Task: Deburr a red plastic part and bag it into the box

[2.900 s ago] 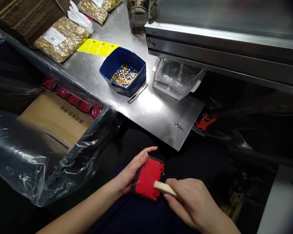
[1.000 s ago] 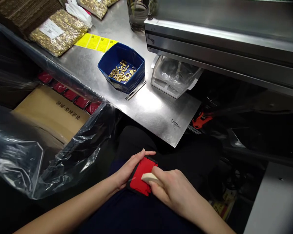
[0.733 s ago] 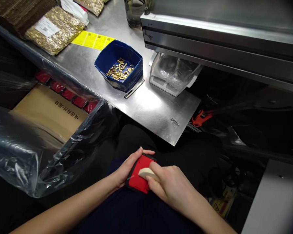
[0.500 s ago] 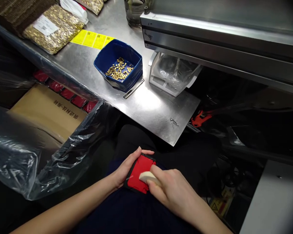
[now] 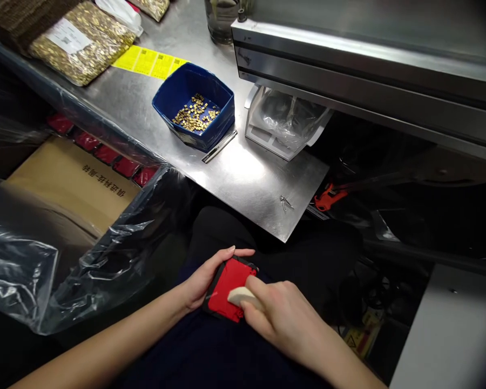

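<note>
Low over my lap, my left hand grips a flat red piece with a black frame by its left and far edges. In my right hand is a cream-coloured block with a rounded tip, pinched between thumb and fingers. Its tip lies against or just over the red face; I cannot tell which. The fingers hide most of the block. Beyond my hands, a blue bin with many small brass pieces stands on the metal table.
A utility knife lies beside the bin, and tweezers or small clippers lie near the table corner. A white tray holds clear plastic. At left stands a plastic-lined carton with red pieces. A metal rail crosses the upper right.
The whole view has shifted slightly. The cream block has moved a little on the red face, its grip unchanged. My left hand still holds the red piece.
</note>
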`<state>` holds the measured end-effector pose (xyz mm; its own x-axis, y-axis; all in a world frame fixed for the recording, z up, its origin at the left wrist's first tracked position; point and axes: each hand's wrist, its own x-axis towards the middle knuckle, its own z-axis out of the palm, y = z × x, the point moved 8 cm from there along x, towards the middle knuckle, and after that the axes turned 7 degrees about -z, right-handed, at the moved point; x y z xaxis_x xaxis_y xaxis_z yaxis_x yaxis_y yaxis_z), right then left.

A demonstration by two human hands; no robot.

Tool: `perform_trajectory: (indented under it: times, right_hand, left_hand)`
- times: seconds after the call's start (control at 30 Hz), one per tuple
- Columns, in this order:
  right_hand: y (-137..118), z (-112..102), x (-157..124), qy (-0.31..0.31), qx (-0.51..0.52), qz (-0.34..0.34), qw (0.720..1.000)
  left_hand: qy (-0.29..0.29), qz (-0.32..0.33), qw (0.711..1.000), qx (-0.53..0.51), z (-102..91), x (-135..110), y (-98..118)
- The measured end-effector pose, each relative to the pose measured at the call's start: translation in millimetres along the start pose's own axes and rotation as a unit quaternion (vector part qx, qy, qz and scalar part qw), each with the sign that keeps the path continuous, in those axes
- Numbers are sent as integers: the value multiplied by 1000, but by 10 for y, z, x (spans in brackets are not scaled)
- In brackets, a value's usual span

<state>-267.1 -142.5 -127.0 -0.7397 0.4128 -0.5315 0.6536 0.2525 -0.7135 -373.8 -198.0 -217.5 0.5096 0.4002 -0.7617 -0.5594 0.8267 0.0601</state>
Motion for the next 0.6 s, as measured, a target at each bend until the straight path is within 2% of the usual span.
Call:
perform_trajectory:
  times: [0.1, 0.27, 0.4, 0.5, 0.6]
  right_hand:
    - [29, -20, 2, 12, -8, 9, 1000]
    - [36, 15, 27, -3, 14, -8, 1000]
    - [83, -17, -5, 7, 18, 2, 1000]
    - [68, 20, -27, -20, 16, -13, 1000]
    - [40, 7, -16, -16, -24, -41, 999]
  left_hand:
    - [-1, -10, 1000, -7, -19, 1, -19]
    - [8, 3, 1000, 13, -33, 18, -25]
    - [37, -2, 999, 10, -51, 23, -34]
    - [46, -12, 999, 13, -53, 32, -42]
    - [43, -22, 999, 1, -60, 52, -54]
